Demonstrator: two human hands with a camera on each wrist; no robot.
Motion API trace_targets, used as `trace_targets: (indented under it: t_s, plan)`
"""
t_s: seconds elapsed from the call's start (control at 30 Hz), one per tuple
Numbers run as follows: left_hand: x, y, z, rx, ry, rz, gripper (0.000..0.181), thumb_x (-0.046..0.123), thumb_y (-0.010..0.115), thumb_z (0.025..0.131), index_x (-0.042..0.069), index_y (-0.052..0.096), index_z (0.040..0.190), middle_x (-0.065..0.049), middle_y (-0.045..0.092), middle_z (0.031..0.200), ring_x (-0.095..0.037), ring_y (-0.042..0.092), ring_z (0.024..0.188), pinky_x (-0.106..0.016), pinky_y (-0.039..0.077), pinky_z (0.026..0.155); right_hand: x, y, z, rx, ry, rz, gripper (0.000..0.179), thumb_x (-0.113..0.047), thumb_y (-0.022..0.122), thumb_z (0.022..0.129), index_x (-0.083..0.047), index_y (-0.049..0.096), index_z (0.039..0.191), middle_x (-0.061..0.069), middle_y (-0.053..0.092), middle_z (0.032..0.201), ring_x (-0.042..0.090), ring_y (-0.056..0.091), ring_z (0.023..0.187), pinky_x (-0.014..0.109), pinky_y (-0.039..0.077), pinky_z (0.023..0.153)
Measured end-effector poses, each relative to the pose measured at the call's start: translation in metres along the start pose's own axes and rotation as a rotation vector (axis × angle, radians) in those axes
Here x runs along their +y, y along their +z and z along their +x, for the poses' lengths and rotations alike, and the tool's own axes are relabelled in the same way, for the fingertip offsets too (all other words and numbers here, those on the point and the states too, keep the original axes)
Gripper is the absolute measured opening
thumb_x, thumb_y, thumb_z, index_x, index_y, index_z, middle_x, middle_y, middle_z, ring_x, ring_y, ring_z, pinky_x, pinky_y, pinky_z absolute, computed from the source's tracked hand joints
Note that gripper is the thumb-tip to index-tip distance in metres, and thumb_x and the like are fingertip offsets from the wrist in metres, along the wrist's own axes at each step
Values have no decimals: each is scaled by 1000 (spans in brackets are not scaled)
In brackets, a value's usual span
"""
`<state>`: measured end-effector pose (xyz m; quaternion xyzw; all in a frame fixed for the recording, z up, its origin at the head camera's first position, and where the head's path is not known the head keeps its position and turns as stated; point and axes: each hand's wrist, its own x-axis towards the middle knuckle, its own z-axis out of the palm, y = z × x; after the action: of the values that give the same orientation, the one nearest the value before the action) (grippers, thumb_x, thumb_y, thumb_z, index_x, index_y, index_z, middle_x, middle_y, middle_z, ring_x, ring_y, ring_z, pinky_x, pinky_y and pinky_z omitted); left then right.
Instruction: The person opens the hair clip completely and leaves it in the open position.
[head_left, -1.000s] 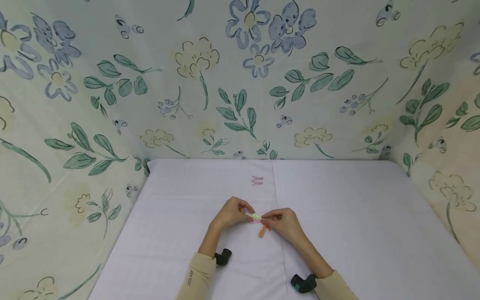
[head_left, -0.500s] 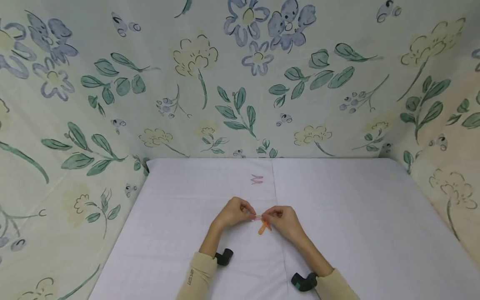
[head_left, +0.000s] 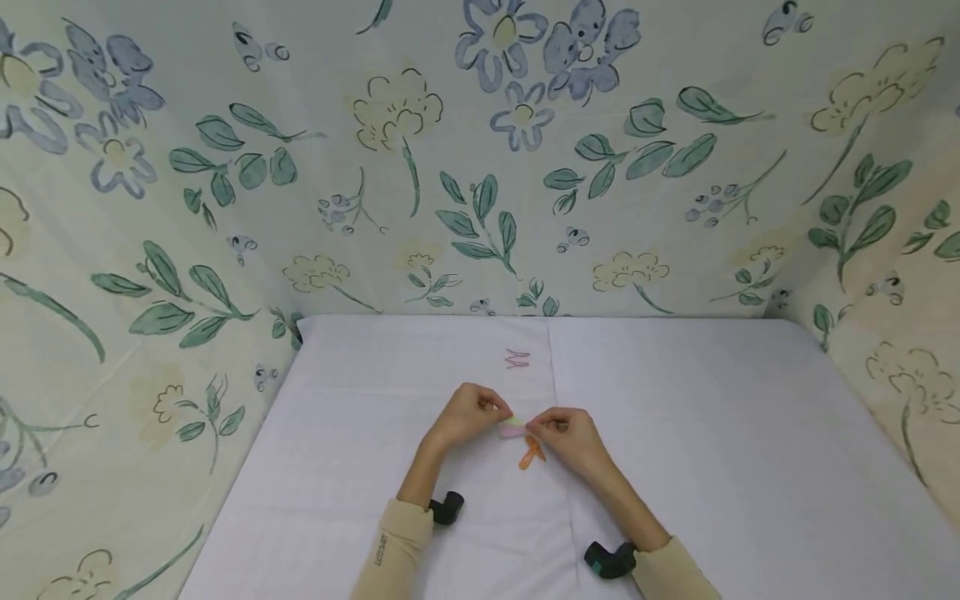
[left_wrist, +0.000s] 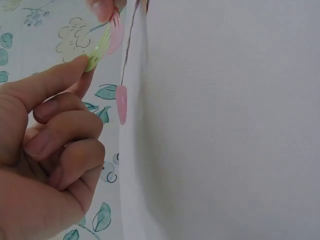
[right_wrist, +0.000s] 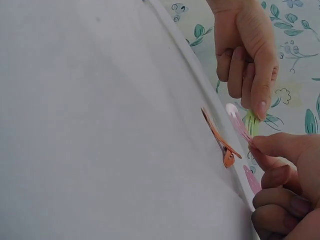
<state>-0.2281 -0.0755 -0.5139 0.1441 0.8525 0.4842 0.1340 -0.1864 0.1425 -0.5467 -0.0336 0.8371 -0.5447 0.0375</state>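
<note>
My left hand (head_left: 474,414) pinches a lime-green snap hair clip (left_wrist: 99,50) between thumb and index finger, with the other fingers curled in. Facing it, my right hand (head_left: 567,437) pinches one end of a pink snap hair clip (right_wrist: 239,122). The two clips overlap in the right wrist view, and the pink one's white-looking end points away from the right fingertips. Just below the hands in the head view, an orange hair clip (head_left: 532,454) lies on the white cloth, its two arms spread apart.
Farther back on the white-covered table (head_left: 675,400) lie thin pink hair clips (head_left: 517,359) in a zigzag shape. Flower-printed cloth (head_left: 420,167) hangs behind the table and along its sides. A black wrist camera (head_left: 447,507) sits by the left wrist, another black camera (head_left: 610,560) by the right.
Half a second ago the fingertips were close together over the clips. Now they have drawn slightly apart and up, and the green and pink clips show between them.
</note>
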Motion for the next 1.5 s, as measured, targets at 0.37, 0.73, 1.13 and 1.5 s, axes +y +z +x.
trace_targets:
  t_s: [0.37, 0.73, 1.13, 1.5]
  plan:
    - [4, 5, 6, 46, 34, -90, 13, 17, 79, 92, 5, 81, 91, 7, 41, 55, -7, 35, 55, -20, 29, 52, -10, -3, 10, 14, -39, 1, 10, -17, 80, 91, -8, 82, 89, 8, 77, 90, 6, 56, 66, 19, 45, 60]
    - [10, 1, 0, 160, 42, -209, 16, 22, 81, 91, 6, 81, 92, 1, 53, 61, -10, 41, 62, -22, 33, 57, -23, -8, 11, -39, 17, 150, 17, -16, 74, 96, -2, 81, 102, 13, 78, 106, 6, 70, 93, 18, 54, 81]
    - [8, 10, 3, 135, 22, -330, 15, 20, 83, 88, 6, 81, 92, 5, 55, 63, -10, 42, 62, -21, 34, 57, -24, -4, 8, -20, 18, 190, 17, -15, 76, 94, 0, 81, 99, 11, 79, 100, 7, 68, 89, 21, 52, 78]
    - [10, 9, 1, 52, -5, -195, 12, 22, 82, 89, 10, 81, 88, 7, 46, 58, -9, 39, 60, -22, 31, 55, -30, -5, 5, 15, -32, 95, 16, -20, 77, 94, -5, 81, 97, 12, 76, 98, 8, 58, 76, 19, 46, 65]
